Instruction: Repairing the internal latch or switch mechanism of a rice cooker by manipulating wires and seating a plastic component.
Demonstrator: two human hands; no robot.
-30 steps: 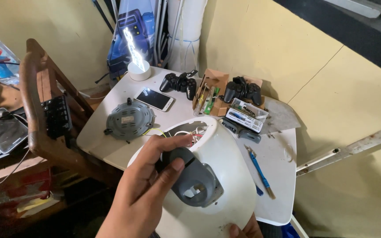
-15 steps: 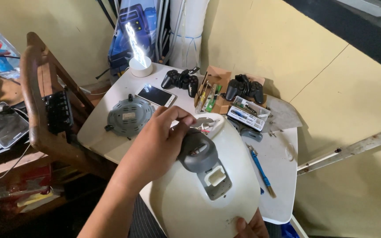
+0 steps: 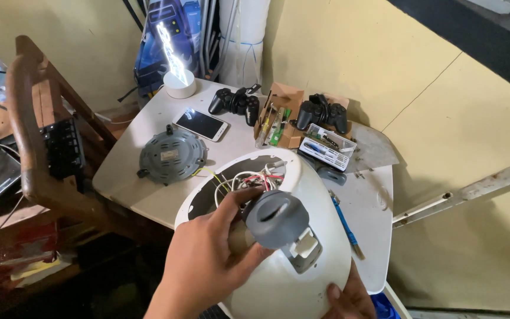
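Left hand [image 3: 208,266]: reaches in from the lower left, fingers [image 3: 234,204] closed around the grey knob, thumb under it and fingertips over its upper left side.
Grey knob [image 3: 275,217]: round, dark grey, sits on the front face of the white housing, just above a small rectangular switch slot [image 3: 303,248].
Right hand [image 3: 346,298]: at the bottom edge, only partly in view; fingers curled up around the lower right rim of the white housing, gripping it from beneath.
White housing [image 3: 320,201]: a rounded, domed plastic shell held up between the two hands, over the near edge of the tabletop; its open back faces the camera's left.
Wires [image 3: 255,177]: a bundle of red, white and yellow leads showing inside the opening of the housing, just above the knob.
Tabletop [image 3: 149,195]: white, with rounded corners, standing against a yellow wall.
Grey motor [image 3: 169,156]: round, lies flat on the tabletop to the left of the housing.
Phone [image 3: 200,124]: lies face up beyond the motor.
Game controllers [image 3: 235,103]: two black ones at the far side, with a small cardboard box of tools [image 3: 278,118] between them.
Blue pen [image 3: 345,221]: on the tabletop to the right of the housing.
Wooden chair [image 3: 30,136]: stands at the left of the tabletop.
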